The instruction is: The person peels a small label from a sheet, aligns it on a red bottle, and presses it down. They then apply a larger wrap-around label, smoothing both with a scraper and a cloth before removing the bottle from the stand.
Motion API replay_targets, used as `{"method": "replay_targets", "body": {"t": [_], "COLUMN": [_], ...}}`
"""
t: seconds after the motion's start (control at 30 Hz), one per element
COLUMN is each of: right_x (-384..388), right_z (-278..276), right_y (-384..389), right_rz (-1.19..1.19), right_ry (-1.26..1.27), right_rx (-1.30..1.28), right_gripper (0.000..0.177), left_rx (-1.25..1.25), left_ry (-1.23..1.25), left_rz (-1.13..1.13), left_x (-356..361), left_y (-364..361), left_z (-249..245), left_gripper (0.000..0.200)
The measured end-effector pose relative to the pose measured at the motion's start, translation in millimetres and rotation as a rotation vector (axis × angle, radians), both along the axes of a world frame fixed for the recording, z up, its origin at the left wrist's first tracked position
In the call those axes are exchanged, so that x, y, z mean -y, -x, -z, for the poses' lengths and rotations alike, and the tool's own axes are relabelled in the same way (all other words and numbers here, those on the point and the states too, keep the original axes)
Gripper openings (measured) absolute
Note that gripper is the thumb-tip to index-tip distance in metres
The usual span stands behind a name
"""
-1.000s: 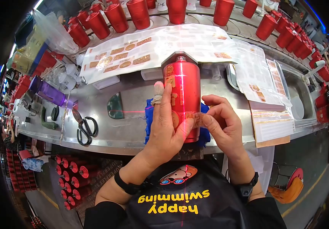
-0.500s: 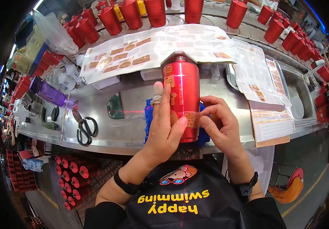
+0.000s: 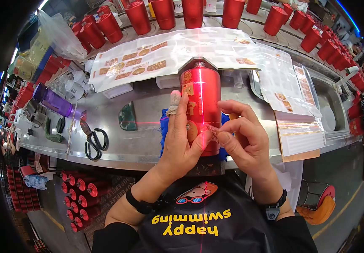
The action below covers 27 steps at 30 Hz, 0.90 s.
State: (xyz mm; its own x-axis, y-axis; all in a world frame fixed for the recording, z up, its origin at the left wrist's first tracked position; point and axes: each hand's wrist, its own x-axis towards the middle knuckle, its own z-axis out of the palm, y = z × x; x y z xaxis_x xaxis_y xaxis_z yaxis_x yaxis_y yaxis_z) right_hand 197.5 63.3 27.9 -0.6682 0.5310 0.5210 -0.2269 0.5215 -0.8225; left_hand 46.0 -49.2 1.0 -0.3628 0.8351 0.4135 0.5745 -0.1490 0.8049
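Observation:
A shiny red bottle (image 3: 209, 90) with gold labels lies on a blue cloth (image 3: 164, 126), its neck in a dark holder (image 3: 186, 66). My left hand (image 3: 181, 141) rests along its left side, fingers stretched out and the thumb pressing near the lower end. One fingertip wears a pale covering. Between the thumb and forefinger of my right hand (image 3: 243, 137) is the edge of a crumpled clear film (image 3: 208, 127), near my left thumb. A round gold label (image 3: 191, 130) shows beside the film.
Sticker sheets (image 3: 140, 63) lie behind the bottle, more (image 3: 289, 99) to the right. Black scissors (image 3: 93, 141), a green piece (image 3: 127, 117) and a purple bottle (image 3: 53, 101) are to the left. Red bottles (image 3: 192, 12) stand on a conveyor (image 3: 249, 23) behind; a sink (image 3: 331, 105) is at right.
My right hand has moved slightly left, and the clear film, flatter before with a gold label showing in it, now looks crumpled. Red bottles on the conveyor have shifted right.

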Motion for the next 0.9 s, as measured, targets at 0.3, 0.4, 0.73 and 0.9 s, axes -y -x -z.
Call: {"method": "replay_targets", "body": {"t": [0.3,0.4,0.73,0.9], "right_x": [-2.5,-6.1,-4.4,-4.8], "right_z": [12.2,21.2,25.4,25.8], "right_y": [-5.0,-3.9,-2.2,-1.2], "right_rz": [0.075,0.085,0.090,0.097], "right_ry": [0.106,0.067,0.140,0.110], "right_rx": [0.075,0.068,0.076,0.074], "right_gripper": [0.010,0.010,0.010,0.010], "left_rx": [0.005,-0.043,0.009,-0.068], "left_ry": [-0.025,-0.033,-0.019,-0.015], "left_rz": [-0.015,-0.044,0.002,-0.014], "left_x": [-0.7,-1.7,0.7,1.2], "left_y": [0.9,-1.5,0.0,1.1], "left_z": [5.8,6.3,3.2,2.2], "left_gripper": [0.080,0.080,0.076,0.074]}}
